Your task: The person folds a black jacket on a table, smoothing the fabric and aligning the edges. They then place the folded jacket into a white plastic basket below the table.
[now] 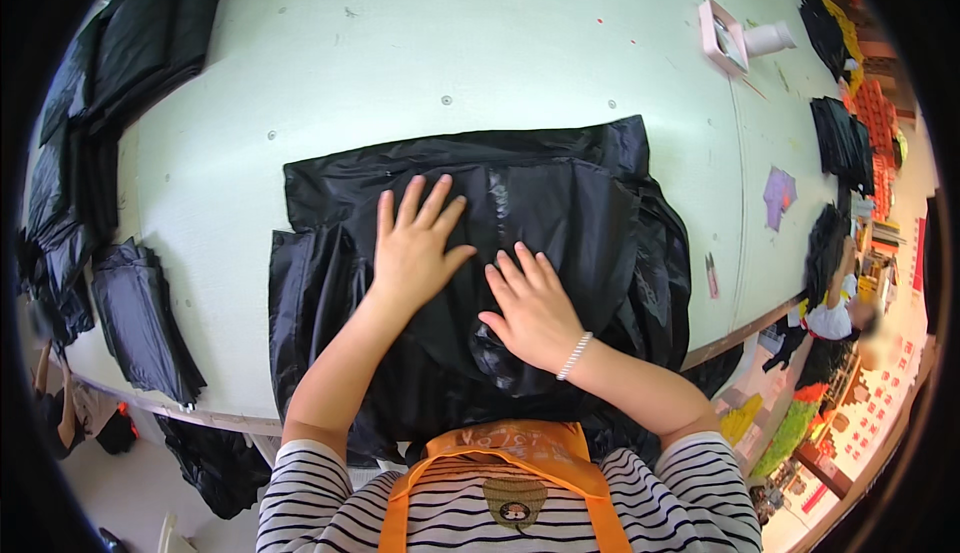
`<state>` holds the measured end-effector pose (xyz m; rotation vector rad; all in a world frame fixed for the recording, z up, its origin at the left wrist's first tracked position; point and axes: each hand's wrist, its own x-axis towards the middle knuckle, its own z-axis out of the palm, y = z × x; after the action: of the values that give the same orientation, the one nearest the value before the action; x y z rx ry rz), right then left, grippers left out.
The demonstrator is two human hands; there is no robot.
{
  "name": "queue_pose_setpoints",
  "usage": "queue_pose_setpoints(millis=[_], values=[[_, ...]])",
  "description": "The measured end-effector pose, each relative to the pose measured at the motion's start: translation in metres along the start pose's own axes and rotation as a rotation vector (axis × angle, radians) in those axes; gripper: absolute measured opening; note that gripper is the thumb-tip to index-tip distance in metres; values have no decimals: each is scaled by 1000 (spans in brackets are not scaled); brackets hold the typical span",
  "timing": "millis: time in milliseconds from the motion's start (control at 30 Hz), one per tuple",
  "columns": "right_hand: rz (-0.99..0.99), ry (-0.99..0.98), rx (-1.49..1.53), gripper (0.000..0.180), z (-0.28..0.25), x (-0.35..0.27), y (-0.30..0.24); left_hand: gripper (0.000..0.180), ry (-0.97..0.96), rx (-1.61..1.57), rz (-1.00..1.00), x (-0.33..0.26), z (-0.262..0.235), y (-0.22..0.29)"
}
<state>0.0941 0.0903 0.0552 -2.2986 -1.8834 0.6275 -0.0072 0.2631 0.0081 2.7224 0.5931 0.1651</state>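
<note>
My cloth [585,218] is plain black, my shirt [308,498] striped black and white — my apron [510,440] bright orange, the table [400,43] pale green — the tray [708,37] pink, the scrap [775,193] lilac.

pretty bright, flat pale-green tabletop [400,63], glare streaks on slick black fabric [480,223], bendy dark fisheye rim, right side kinda soft

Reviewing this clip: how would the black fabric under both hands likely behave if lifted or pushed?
The black fabric would probably flop rather than hold shape, since it lies in loose creases. Its glossy sheen suggests it may slide fairly easily on the table. Thin-looking edges hint at light material, though the gathered layers could add some weight.
</note>
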Motion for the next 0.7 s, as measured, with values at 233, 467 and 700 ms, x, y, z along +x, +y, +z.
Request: queue_pose_setpoints(millis=[233,467,700], values=[[-43,67,144,61,47,-5,33,19,71,-640,-455,-99,-39,41],[-51,199,407,33,2,-19,14,38,-398,-1532,-1046,-185,32,123],[-74,-364,536,28,11,-33,12,24,3,-1678,-969,-146,3,154]])
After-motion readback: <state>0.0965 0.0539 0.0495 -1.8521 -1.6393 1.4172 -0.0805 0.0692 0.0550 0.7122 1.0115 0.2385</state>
